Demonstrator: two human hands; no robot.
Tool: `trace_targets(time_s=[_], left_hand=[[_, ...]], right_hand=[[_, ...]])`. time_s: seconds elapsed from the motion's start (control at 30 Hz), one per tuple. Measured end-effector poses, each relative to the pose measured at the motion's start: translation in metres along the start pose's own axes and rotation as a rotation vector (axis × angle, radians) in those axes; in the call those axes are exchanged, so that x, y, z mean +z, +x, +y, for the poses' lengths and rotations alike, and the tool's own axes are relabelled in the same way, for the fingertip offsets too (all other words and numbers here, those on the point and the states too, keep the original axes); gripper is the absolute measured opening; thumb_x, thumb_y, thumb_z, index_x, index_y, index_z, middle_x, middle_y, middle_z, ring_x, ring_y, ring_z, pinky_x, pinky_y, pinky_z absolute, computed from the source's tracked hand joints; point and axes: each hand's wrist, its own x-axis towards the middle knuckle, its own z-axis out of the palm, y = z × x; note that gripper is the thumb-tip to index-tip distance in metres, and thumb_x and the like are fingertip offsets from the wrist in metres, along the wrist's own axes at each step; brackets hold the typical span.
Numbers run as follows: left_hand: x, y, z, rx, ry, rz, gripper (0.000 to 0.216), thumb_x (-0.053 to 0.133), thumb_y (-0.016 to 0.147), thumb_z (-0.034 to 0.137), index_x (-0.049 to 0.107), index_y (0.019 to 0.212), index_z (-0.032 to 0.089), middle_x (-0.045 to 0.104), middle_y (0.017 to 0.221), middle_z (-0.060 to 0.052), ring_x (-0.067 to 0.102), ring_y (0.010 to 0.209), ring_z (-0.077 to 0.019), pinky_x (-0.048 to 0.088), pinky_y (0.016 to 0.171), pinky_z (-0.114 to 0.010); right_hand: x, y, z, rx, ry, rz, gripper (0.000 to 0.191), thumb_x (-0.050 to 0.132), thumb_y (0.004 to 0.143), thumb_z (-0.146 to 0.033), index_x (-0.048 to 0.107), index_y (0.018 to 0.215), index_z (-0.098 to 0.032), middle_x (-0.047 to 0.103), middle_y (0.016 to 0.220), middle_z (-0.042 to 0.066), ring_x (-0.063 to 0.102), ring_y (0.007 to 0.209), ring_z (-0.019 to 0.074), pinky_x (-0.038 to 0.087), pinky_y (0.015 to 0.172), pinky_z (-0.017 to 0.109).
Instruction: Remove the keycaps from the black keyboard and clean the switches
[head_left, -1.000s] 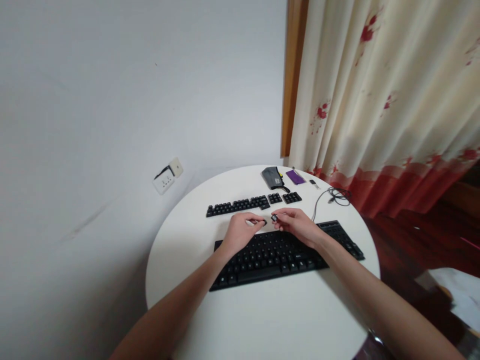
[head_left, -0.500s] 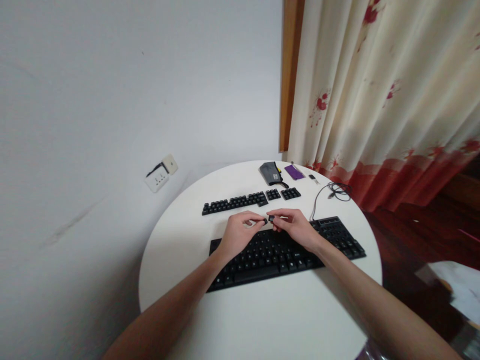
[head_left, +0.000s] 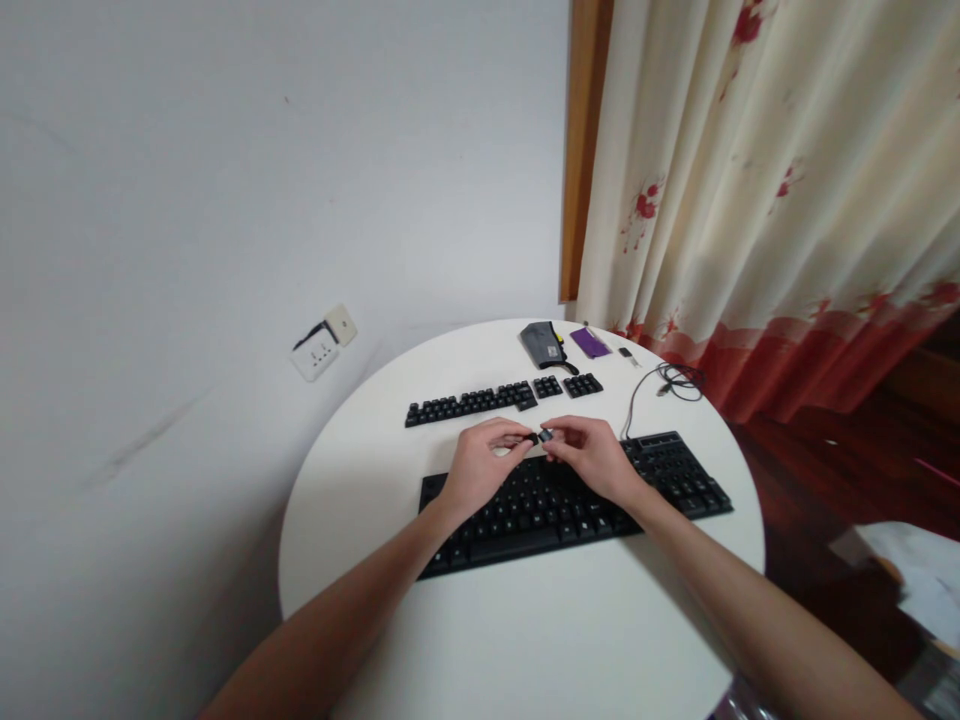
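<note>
Above the far edge of a black keyboard [head_left: 517, 545], my left hand [head_left: 487, 452] pinches a small black keycap [head_left: 533, 438] between thumb and fingers. Facing it, my right hand [head_left: 589, 452] grips a small dark piece with a greyish face [head_left: 546, 435]; its kind is too small to make out. The two pieces are very close together, and whether they touch I cannot tell. My hands and forearms hide parts of the keyboard. Behind them, several black keycaps [head_left: 472, 403] stand in rows, with two smaller groups of keycaps [head_left: 583, 385] to their right.
A grey pouch [head_left: 541, 345], a purple cloth [head_left: 590, 343] and a small black-and-clear item [head_left: 628, 355] lie at the back of the round white table [head_left: 352, 470]. The keyboard's cable [head_left: 679, 378] is coiled at right. A wall and a curtain [head_left: 690, 200] border the table.
The dark piece in my right hand has turned, showing more of its grey face. Both hands have drawn slightly closer together; the keyboard and loose keycaps stay put.
</note>
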Motion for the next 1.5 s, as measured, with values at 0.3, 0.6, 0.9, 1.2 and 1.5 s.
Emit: trace_targets(time_s=[0.3,0.6,0.9,1.2,1.5], left_hand=[[-0.002,-0.001,0.01,0.089,0.073,0.03,0.015,0.068,0.083,0.026,0.073,0.093,0.017,0.071,0.097,-0.007,0.068,0.08,-0.0158,0.06,0.078,-0.029],[0.0,-0.003,0.007,0.123,0.055,0.024,0.02,0.066,0.084,0.021,0.072,0.102,0.017,0.069,0.104,-0.008,0.068,0.08,-0.0139,0.059,0.081,-0.029],[-0.001,-0.004,0.009,0.124,0.076,0.043,0.023,0.065,0.082,0.02,0.072,0.104,0.018,0.071,0.107,-0.008,0.07,0.084,-0.0163,0.06,0.085,-0.032],[-0.004,-0.004,0.016,0.127,0.14,0.058,0.023,0.065,0.081,0.019,0.071,0.103,0.019,0.073,0.105,-0.008,0.07,0.079,-0.016,0.059,0.085,-0.033],[-0.005,-0.003,0.013,0.088,0.068,0.018,0.019,0.066,0.084,0.025,0.073,0.1,0.017,0.074,0.1,-0.008,0.07,0.083,-0.0168,0.059,0.082,-0.03]], right_hand=[[0.0,-0.007,-0.004,-0.085,-0.154,0.055,0.025,0.071,0.08,-0.042,0.064,0.09,-0.021,0.067,0.069,0.002,0.063,0.064,0.0183,0.05,0.065,0.033],[0.002,-0.009,-0.007,-0.133,-0.17,0.04,0.019,0.066,0.083,-0.033,0.065,0.097,-0.02,0.07,0.074,0.003,0.066,0.067,0.0186,0.052,0.069,0.033],[-0.002,-0.008,-0.01,-0.21,-0.243,0.069,0.019,0.065,0.084,-0.033,0.07,0.097,-0.02,0.071,0.085,0.006,0.067,0.077,0.0196,0.055,0.073,0.033],[-0.001,-0.008,-0.009,-0.239,-0.222,0.094,0.021,0.067,0.084,-0.036,0.071,0.097,-0.021,0.069,0.089,0.006,0.063,0.078,0.0187,0.054,0.073,0.033],[-0.004,-0.008,-0.013,-0.259,-0.214,0.073,0.019,0.069,0.084,-0.036,0.073,0.095,-0.022,0.066,0.082,0.005,0.061,0.075,0.0185,0.051,0.07,0.031]])
